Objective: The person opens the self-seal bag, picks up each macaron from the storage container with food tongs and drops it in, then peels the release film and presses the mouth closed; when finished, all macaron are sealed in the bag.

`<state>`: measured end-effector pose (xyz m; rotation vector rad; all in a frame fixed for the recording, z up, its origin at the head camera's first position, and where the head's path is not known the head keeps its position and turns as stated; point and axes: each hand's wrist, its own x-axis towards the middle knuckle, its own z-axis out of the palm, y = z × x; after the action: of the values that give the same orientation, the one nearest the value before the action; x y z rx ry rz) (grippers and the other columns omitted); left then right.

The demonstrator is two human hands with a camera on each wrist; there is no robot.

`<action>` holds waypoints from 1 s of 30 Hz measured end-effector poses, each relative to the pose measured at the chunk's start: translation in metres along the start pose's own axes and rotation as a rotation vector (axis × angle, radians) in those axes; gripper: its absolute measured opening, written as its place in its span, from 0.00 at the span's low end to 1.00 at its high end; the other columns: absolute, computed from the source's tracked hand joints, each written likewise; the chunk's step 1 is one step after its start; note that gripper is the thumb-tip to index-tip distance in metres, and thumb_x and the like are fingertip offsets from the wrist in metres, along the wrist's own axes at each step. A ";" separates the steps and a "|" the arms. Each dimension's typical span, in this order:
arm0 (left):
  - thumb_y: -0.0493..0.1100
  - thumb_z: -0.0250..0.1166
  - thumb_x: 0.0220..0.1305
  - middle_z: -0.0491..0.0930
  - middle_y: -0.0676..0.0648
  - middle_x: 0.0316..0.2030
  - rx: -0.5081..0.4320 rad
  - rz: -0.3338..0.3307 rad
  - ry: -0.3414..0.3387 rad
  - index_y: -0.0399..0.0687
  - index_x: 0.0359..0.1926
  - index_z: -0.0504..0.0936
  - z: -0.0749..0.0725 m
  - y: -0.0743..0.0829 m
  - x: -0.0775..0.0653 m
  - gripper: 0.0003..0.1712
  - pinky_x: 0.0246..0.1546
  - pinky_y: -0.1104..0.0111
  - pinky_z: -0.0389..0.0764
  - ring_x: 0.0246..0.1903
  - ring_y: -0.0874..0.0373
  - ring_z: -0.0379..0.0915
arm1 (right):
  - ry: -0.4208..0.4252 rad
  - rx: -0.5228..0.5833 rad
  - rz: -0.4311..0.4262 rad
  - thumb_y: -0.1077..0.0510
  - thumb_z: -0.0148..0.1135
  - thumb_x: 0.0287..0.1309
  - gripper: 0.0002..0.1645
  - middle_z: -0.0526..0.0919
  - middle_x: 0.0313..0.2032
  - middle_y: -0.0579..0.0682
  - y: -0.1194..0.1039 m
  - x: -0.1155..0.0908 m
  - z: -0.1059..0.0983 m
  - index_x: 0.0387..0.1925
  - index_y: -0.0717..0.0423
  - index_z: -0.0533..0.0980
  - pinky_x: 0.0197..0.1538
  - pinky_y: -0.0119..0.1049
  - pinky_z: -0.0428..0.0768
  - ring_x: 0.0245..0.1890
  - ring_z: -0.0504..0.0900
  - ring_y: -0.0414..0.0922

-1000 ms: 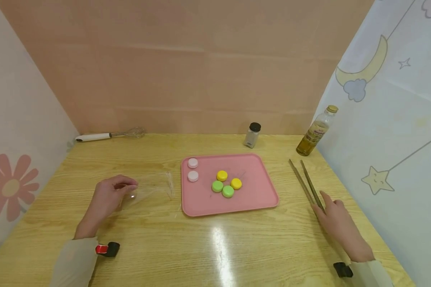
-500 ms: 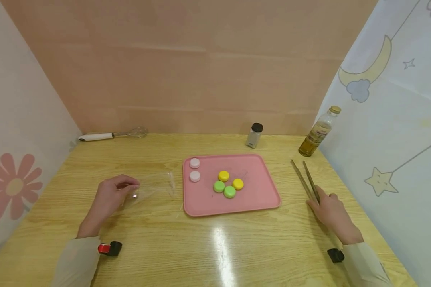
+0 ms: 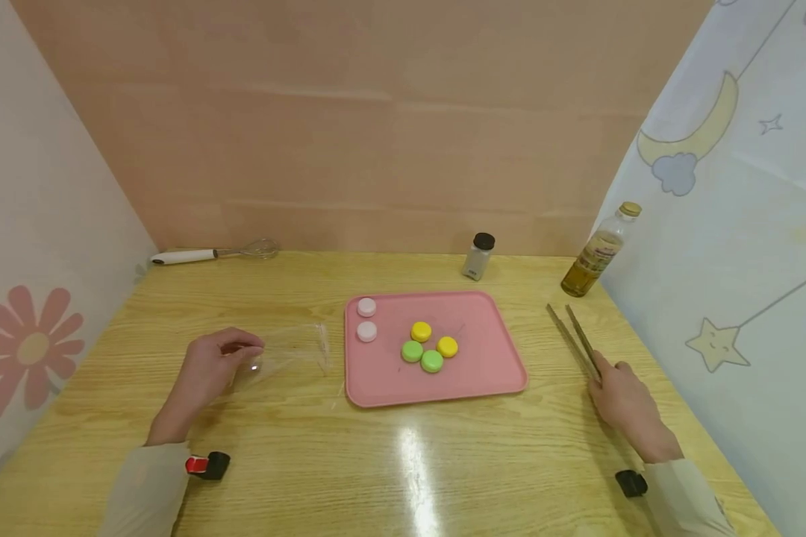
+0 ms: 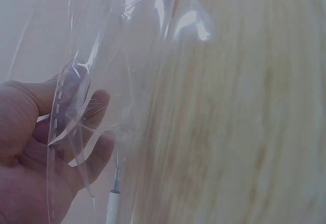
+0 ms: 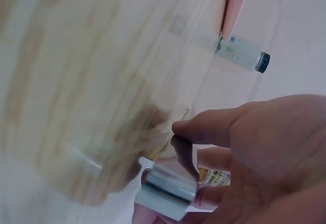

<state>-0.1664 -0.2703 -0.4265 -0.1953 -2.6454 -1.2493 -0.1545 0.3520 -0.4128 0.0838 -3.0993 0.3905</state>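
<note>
In the head view my left hand (image 3: 211, 369) pinches the near end of a clear plastic bag (image 3: 292, 350), which lies flat toward the tray. Thumb and fingers have a fold of its film (image 4: 71, 107) between them in the left wrist view. On the right, my right hand (image 3: 631, 410) holds metal tongs (image 3: 573, 343) by their rear part, the two arms spread slightly and pointing away from me. Their bright bent end (image 5: 170, 183) shows in the right wrist view. A pink tray (image 3: 376, 384) between the hands bears two white macarons (image 3: 366, 332), two yellow (image 3: 447, 347) and two green (image 3: 413, 351).
At the back left lies a whisk (image 3: 188, 256) with a white handle. A small black-capped jar (image 3: 478, 257) stands behind the tray, and an oil bottle (image 3: 594, 257) stands at the back right. Walls close in the wooden table (image 3: 309, 462) at the back and sides.
My right hand has shifted forward and left along the tongs, its fingers now curled round them. The left hand still pinches the bag. The whole view has slid slightly.
</note>
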 end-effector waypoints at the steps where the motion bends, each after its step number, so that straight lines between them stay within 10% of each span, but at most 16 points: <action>1: 0.42 0.67 0.70 0.87 0.47 0.38 -0.003 -0.002 0.001 0.44 0.42 0.89 0.000 0.000 0.000 0.08 0.37 0.74 0.78 0.38 0.56 0.80 | 0.005 0.000 0.001 0.65 0.49 0.71 0.31 0.69 0.34 0.70 0.000 -0.001 0.000 0.68 0.81 0.58 0.21 0.42 0.67 0.22 0.65 0.51; 30: 0.41 0.67 0.70 0.87 0.46 0.39 0.012 -0.007 0.004 0.44 0.42 0.89 -0.001 0.002 0.000 0.06 0.35 0.72 0.78 0.40 0.52 0.79 | 0.183 0.017 -0.054 0.57 0.51 0.73 0.26 0.69 0.33 0.60 -0.011 -0.030 -0.020 0.66 0.68 0.69 0.20 0.38 0.60 0.20 0.61 0.46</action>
<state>-0.1657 -0.2695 -0.4248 -0.1818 -2.6514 -1.2349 -0.1240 0.3476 -0.3919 0.1242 -2.9073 0.3980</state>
